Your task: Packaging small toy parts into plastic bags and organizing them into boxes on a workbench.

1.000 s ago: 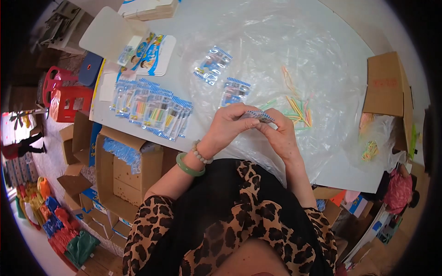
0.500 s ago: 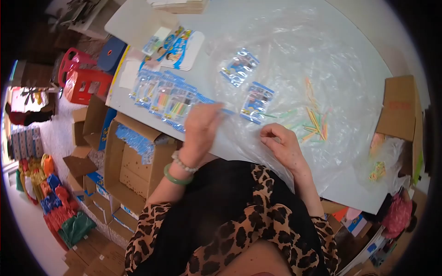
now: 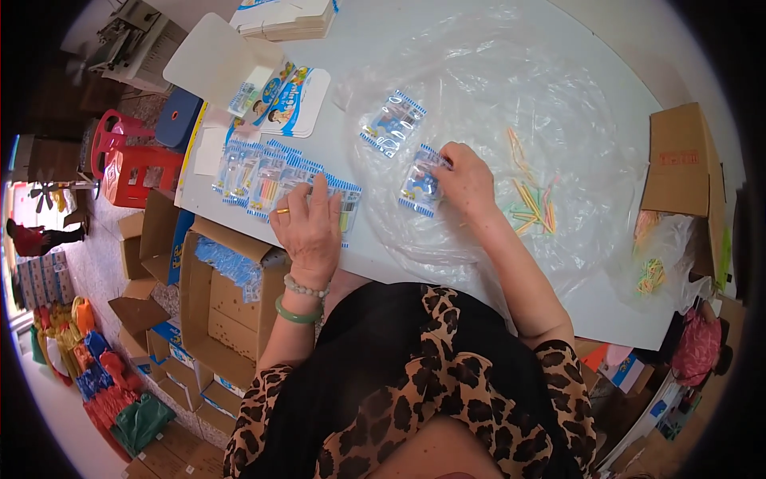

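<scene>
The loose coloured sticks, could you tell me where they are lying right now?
In the head view the coloured sticks lie on the clear plastic sheet, just right of the right hand.

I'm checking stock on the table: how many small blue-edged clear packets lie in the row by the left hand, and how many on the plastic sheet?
Packets in the row under the left hand: about 6; they overlap
Packet alone on the plastic sheet: 1
Packet under the right hand: 1
Total: about 8

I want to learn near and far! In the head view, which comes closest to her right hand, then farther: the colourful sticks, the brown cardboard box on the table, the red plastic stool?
From the right hand:
1. Colourful sticks, just right.
2. Brown cardboard box, table's right edge.
3. Red plastic stool, far left, on the floor.
</scene>
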Demonstrator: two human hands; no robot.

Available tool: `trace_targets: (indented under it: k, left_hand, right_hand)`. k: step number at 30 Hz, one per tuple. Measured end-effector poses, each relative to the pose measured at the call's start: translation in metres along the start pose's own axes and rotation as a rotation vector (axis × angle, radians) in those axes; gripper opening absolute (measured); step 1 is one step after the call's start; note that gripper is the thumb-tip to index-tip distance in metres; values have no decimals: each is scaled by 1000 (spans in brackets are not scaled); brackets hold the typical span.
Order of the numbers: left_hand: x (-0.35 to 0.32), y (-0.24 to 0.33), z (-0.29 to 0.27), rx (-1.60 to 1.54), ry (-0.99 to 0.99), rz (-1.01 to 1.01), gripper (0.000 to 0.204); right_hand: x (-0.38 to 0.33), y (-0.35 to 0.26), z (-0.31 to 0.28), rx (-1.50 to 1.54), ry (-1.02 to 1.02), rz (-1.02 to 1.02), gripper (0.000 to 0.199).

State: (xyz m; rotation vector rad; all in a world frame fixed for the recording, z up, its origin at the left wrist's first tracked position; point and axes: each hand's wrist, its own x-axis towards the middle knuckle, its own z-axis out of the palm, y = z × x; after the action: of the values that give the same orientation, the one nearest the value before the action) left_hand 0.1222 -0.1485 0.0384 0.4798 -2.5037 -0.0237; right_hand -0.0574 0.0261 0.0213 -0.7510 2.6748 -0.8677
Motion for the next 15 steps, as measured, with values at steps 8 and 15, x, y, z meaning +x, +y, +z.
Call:
trace_targets:
  k: [8,15]
  left_hand:
    - [38,68,-1,-1002,-293,-310,32]
    - [43,85,36,-1607,-893,-619,17]
  right_hand:
    - [-29,-2,-42,657,-191,42,13]
    - [-44,17,-37,643,49,21,19]
